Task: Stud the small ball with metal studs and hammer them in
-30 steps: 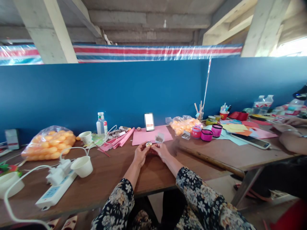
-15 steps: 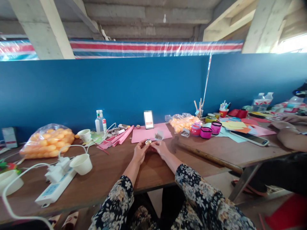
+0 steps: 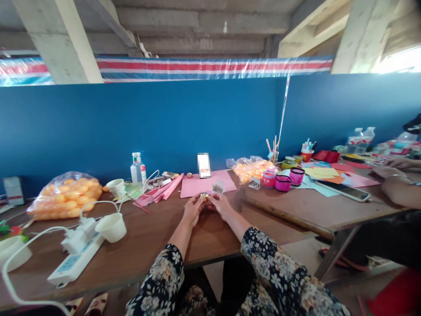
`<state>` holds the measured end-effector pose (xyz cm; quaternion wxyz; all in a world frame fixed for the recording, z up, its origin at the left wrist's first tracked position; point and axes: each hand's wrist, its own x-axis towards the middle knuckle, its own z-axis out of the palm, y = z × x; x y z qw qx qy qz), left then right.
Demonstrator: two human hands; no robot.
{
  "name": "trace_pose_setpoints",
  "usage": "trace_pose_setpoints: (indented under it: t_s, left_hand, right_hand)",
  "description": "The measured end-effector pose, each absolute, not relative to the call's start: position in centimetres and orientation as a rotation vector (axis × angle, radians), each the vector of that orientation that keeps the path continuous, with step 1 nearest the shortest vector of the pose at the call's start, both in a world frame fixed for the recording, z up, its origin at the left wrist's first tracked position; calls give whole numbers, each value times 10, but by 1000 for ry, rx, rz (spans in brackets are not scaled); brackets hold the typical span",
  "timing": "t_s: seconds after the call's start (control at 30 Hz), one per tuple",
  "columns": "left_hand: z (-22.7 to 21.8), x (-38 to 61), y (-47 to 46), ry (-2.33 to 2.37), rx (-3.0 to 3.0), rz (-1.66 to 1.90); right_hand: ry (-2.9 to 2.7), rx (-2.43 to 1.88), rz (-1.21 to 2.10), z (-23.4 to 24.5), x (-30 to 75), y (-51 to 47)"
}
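Between my two hands, a small shiny gold-silver ball is held in the fingertips, just above the near edge of the pink paper. My left hand pinches it from the left. From the right, the closed fingers of my right hand meet it; whether they hold a further small piece is too small to tell. A small clear box lies on the paper just beyond my right hand. Another shiny ball rests at the back of the paper, near a standing phone-like white panel.
Left are a bag of orange balls, a power strip, a paper cup and a glass bottle. Right are another ball bag, pink-and-black rings, a phone and a co-worker's arm.
The small ball appears slightly turned between my fingertips. Both hands stay almost in the same place; the whole view has shifted very slightly.
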<state>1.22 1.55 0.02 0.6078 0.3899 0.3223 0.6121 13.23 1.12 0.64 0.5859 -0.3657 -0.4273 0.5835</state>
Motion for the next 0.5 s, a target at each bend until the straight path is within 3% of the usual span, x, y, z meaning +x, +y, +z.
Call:
trace_pose_setpoints:
  t_s: [0.5]
  left_hand:
    - [-2, 13, 16, 747, 940, 1396]
  right_hand:
    - [-989, -819, 1357, 3, 130, 14]
